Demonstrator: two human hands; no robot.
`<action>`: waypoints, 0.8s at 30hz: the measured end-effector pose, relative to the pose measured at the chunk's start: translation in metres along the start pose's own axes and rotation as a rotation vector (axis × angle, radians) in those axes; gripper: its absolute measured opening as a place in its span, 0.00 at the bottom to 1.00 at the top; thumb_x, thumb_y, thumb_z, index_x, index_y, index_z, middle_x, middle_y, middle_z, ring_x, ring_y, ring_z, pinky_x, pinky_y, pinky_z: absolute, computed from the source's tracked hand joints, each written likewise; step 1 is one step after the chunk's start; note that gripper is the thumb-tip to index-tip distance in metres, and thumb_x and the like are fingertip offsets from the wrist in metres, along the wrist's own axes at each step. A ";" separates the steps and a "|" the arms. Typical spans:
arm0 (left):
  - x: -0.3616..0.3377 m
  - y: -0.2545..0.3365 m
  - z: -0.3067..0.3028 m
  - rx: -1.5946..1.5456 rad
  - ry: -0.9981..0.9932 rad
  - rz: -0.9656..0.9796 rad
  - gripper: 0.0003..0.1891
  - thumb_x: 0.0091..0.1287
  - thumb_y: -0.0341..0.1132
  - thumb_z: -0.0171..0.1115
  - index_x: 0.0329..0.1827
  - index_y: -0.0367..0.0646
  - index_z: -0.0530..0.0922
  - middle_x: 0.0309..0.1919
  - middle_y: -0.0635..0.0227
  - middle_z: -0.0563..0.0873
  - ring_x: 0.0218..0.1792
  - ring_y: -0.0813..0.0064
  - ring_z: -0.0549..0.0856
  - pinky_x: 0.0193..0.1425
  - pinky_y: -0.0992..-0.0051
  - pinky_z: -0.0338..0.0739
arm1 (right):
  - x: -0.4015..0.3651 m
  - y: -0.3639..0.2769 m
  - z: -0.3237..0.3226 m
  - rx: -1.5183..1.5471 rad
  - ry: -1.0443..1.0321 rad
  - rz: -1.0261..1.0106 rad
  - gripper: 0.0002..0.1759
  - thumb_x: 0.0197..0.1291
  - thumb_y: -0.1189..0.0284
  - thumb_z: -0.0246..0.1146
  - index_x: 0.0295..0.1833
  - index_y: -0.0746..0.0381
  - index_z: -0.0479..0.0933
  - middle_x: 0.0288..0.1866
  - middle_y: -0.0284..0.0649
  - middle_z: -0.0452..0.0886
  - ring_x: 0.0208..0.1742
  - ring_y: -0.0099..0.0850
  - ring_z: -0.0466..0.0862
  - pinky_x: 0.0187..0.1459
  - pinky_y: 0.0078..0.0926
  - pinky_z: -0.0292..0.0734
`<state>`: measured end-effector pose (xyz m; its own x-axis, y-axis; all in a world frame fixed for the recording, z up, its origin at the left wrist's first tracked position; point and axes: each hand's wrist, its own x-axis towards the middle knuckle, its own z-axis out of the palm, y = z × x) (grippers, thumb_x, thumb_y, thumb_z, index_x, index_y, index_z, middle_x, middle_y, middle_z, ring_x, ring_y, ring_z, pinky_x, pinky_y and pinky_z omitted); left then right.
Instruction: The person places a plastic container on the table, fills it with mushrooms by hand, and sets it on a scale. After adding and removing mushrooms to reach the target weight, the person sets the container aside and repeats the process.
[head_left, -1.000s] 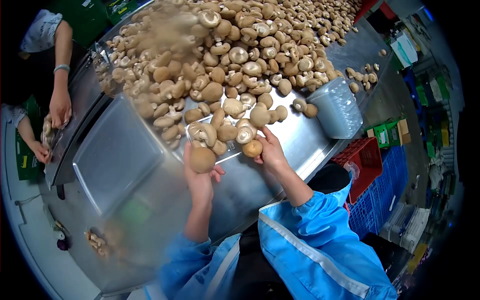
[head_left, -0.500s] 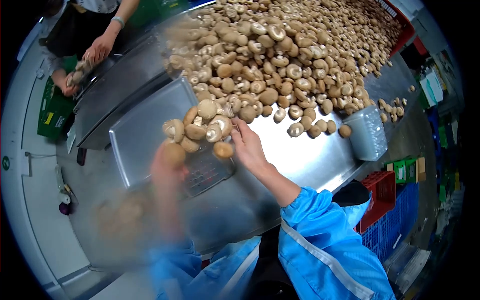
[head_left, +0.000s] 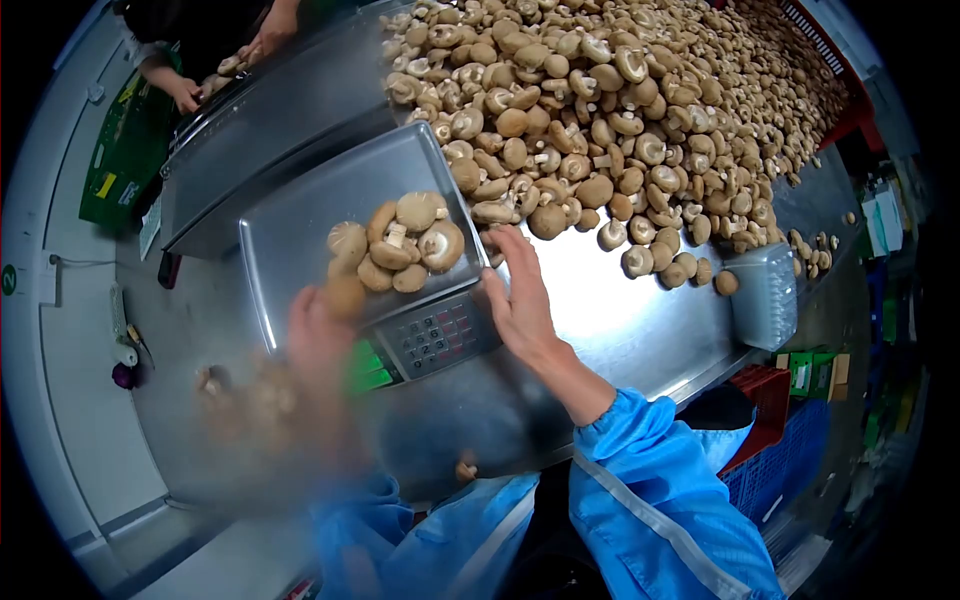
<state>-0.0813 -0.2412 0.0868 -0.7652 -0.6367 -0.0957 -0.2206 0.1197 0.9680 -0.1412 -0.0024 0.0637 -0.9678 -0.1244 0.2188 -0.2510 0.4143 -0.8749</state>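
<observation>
At left, can see left hand (head_left: 318, 335), blurred, close to mushrooms (head_left: 395, 245) lying on the scale (head_left: 325, 190); cannot tell the state of its fingers. Then, at the scale's right edge, right hand (head_left: 522, 305) with thumb and fingers apart.

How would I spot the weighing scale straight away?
Find the mushroom heap. Beside it, on the picture's left, is a grey rectangular pan holding several mushrooms. Below the pan, the scale shows number keys and a green display, unlike the plain metal table.
</observation>
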 end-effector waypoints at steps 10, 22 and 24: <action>-0.072 0.004 0.013 0.001 -0.001 0.299 0.18 0.65 0.21 0.65 0.57 0.36 0.77 0.49 0.59 0.85 0.35 0.80 0.84 0.40 0.82 0.80 | -0.058 -0.027 -0.008 0.497 -0.210 0.089 0.21 0.70 0.73 0.58 0.67 0.64 0.70 0.59 0.44 0.79 0.58 0.34 0.80 0.59 0.28 0.75; -0.098 0.017 0.046 0.136 -0.194 0.697 0.21 0.58 0.17 0.61 0.57 0.30 0.78 0.54 0.53 0.82 0.44 0.71 0.86 0.46 0.75 0.82 | -0.058 0.057 -0.109 -0.335 -0.093 0.081 0.33 0.59 0.74 0.66 0.71 0.59 0.68 0.64 0.50 0.74 0.59 0.45 0.78 0.60 0.39 0.76; -0.074 0.012 0.022 0.128 -0.098 0.767 0.22 0.59 0.20 0.56 0.58 0.29 0.76 0.55 0.52 0.81 0.48 0.68 0.86 0.52 0.72 0.81 | -0.068 0.079 -0.131 -0.619 -0.178 0.075 0.36 0.57 0.74 0.67 0.73 0.59 0.65 0.71 0.53 0.67 0.70 0.52 0.69 0.68 0.45 0.68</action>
<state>-0.0410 -0.1758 0.0999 -0.7803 -0.2711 0.5635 0.3283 0.5895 0.7381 -0.0977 0.1570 0.0360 -0.9787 -0.2003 0.0456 -0.1984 0.8640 -0.4628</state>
